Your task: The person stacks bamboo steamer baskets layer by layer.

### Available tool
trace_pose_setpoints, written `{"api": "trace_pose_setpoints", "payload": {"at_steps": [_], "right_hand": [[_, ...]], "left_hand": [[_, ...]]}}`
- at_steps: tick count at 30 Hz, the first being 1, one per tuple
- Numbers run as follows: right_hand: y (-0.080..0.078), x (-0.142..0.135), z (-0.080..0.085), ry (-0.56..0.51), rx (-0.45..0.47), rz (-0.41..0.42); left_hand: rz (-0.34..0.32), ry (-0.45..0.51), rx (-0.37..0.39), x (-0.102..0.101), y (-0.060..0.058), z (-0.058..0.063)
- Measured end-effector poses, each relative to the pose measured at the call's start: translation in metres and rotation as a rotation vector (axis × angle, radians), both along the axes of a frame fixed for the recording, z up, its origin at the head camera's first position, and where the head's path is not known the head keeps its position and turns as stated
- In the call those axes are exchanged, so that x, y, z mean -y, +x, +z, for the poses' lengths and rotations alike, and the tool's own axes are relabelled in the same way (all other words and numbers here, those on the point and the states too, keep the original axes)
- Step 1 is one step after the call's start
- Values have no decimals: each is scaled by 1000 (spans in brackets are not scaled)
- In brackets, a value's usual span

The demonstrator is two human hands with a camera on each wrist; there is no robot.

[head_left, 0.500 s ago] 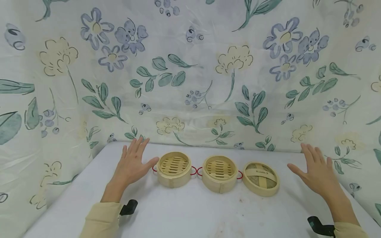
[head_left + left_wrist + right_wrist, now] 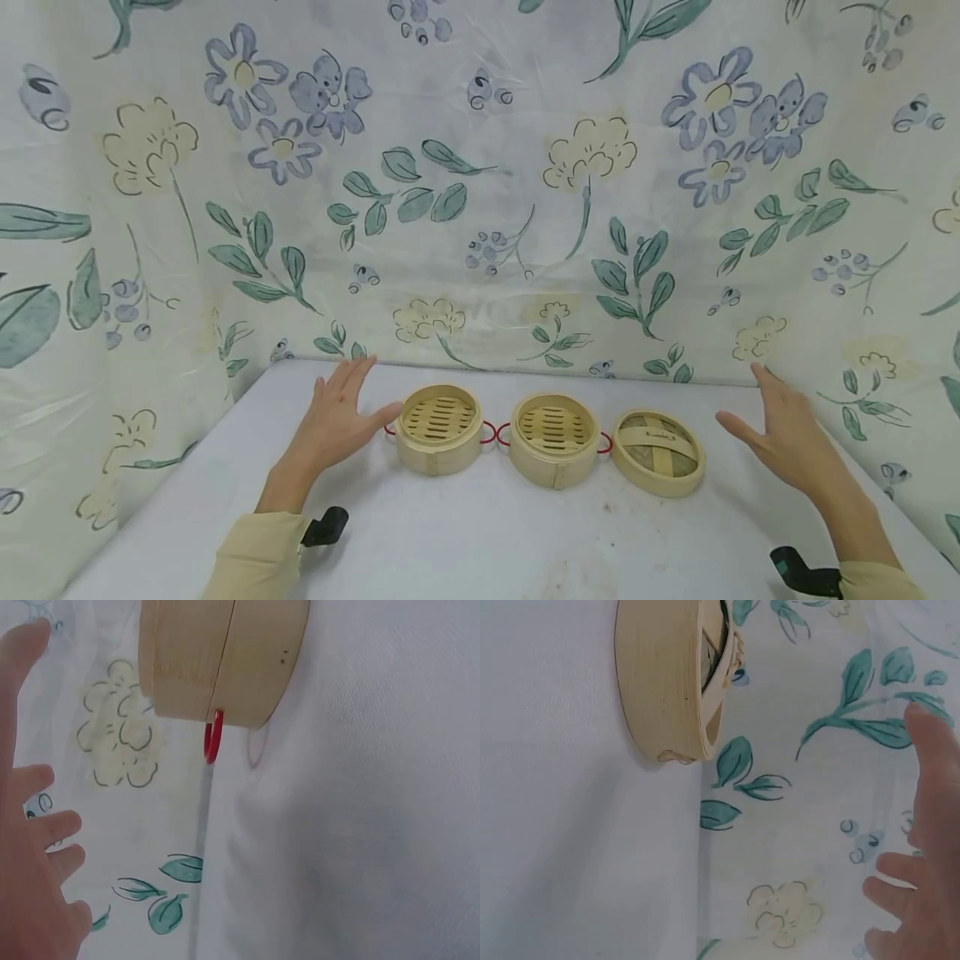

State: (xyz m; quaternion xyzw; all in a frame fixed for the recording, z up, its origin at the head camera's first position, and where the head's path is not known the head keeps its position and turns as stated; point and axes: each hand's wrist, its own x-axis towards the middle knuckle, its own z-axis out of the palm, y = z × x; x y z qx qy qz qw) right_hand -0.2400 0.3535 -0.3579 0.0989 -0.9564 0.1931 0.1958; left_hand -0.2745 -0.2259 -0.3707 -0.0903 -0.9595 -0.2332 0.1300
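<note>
Three round bamboo pieces stand in a row on the white table. On the left is a steamer basket [image 2: 438, 454] with a slatted floor and red side handles. Beside it sits a second steamer basket [image 2: 557, 468] of the same kind. At the right end lies a woven bamboo lid [image 2: 660, 475] with a band across its top. My left hand [image 2: 330, 425], fingers spread, hovers left of the first basket, its thumb overlapping the rim in the head view. My right hand [image 2: 795, 433] hovers right of the lid, fingers extended. Neither hand holds anything.
A floral cloth [image 2: 480, 208] hangs behind the table and along its sides. The white table [image 2: 450, 533] has small brown specks near the front. A black strap mount [image 2: 326, 527] is on the left wrist and another black mount [image 2: 806, 573] on the right.
My right hand has shifted slightly left, toward the lid, and turned a little. The left hand has barely moved. The baskets and lid stay in place.
</note>
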Motion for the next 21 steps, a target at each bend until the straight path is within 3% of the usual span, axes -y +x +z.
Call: {"api": "trace_pose_setpoints", "payload": {"at_steps": [12,21], "right_hand": [[-3,23,2,-143,115,44],[-6,39,-7,-167,132,84]], "left_hand": [[-57,83,96,-3,-3,-13],[-110,186,281,-11,-3,-18]]}}
